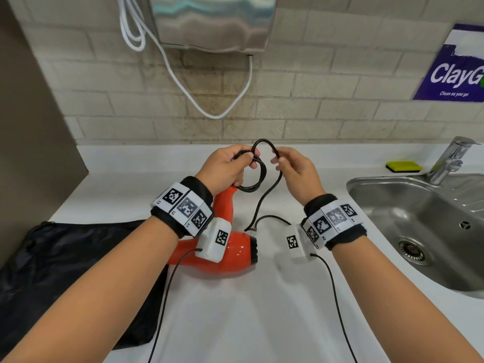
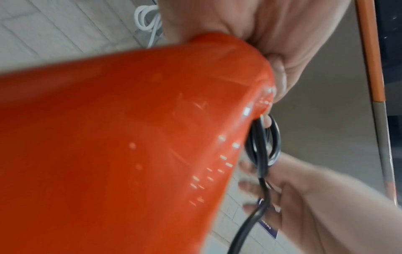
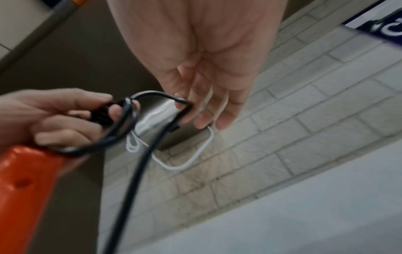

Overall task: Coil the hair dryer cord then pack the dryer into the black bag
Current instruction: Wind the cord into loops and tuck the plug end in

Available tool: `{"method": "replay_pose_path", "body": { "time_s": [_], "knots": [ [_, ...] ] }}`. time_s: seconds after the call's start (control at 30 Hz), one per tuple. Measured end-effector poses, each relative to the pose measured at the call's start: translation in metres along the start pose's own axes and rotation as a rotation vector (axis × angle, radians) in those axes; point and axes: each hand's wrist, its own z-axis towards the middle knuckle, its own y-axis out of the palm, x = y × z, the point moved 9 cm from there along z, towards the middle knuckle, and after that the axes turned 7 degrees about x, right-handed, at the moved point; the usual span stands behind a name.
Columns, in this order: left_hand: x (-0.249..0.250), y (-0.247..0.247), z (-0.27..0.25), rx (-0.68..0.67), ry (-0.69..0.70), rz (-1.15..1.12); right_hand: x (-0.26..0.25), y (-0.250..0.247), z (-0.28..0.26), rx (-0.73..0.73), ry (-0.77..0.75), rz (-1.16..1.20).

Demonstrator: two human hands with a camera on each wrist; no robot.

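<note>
An orange hair dryer (image 1: 235, 247) hangs above the white counter (image 1: 235, 310), its handle end up at my left hand (image 1: 230, 166). That hand grips the handle end together with a few loops of the black cord (image 1: 255, 179). My right hand (image 1: 290, 166) pinches the cord a little to the right, forming a fresh arc between the hands. The rest of the cord (image 1: 262, 205) trails down to the counter. The black bag (image 1: 65, 271) lies flat at the left under my left forearm. The left wrist view is filled by the dryer (image 2: 119, 137); the right wrist view shows the cord (image 3: 139, 163).
A steel sink (image 1: 424, 231) with a tap (image 1: 450, 158) sits at the right, a yellow sponge (image 1: 404, 166) behind it. A steel wall unit (image 1: 212, 22) with a white cable (image 1: 183, 82) hangs on the tiled wall. Thin black wires run from my wrist cameras.
</note>
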Motion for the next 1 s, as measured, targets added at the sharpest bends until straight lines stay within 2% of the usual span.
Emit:
{"method": "replay_pose_path", "body": {
  "time_s": [0.1, 0.13, 0.23, 0.3, 0.47, 0.57, 0.63, 0.67, 0.77, 0.83, 0.9, 1.0],
  "knots": [
    [-0.002, -0.002, 0.0, 0.024, -0.008, -0.033, 0.055, -0.007, -0.013, -0.056, 0.193, -0.2],
    [-0.002, -0.003, 0.0, 0.029, -0.01, -0.038, 0.075, -0.006, -0.02, -0.138, 0.26, -0.308],
    [-0.003, -0.003, -0.001, 0.035, -0.01, -0.045, 0.129, 0.002, -0.053, -0.527, 0.401, -0.831],
    [-0.003, -0.002, -0.001, 0.037, -0.009, -0.038, 0.15, 0.002, -0.071, -0.645, 0.486, -0.968],
    [-0.004, -0.004, 0.002, 0.056, -0.011, -0.036, 0.173, 0.003, -0.085, -0.678, 0.52, -1.116],
    [-0.006, -0.007, 0.004, 0.078, -0.039, -0.068, 0.167, 0.007, -0.088, -0.758, 0.544, -1.161],
    [-0.008, -0.009, 0.006, 0.094, -0.056, -0.079, 0.151, 0.011, -0.085, -0.803, 0.561, -1.064],
    [-0.009, -0.01, 0.007, 0.102, -0.063, -0.079, 0.14, 0.013, -0.083, -0.774, 0.591, -0.919],
    [-0.009, -0.011, 0.008, 0.122, -0.068, -0.095, 0.101, 0.022, -0.081, -0.666, 0.679, -0.25],
    [-0.009, -0.01, 0.009, 0.126, -0.059, -0.086, 0.072, 0.028, -0.076, -0.629, 0.62, 0.112],
    [-0.008, -0.009, 0.01, 0.128, -0.047, -0.054, 0.042, 0.03, -0.066, -0.554, 0.518, 0.362],
    [-0.008, -0.007, 0.01, 0.115, -0.023, -0.026, 0.016, 0.025, -0.049, -0.339, 0.451, 0.76]
  ]
}}
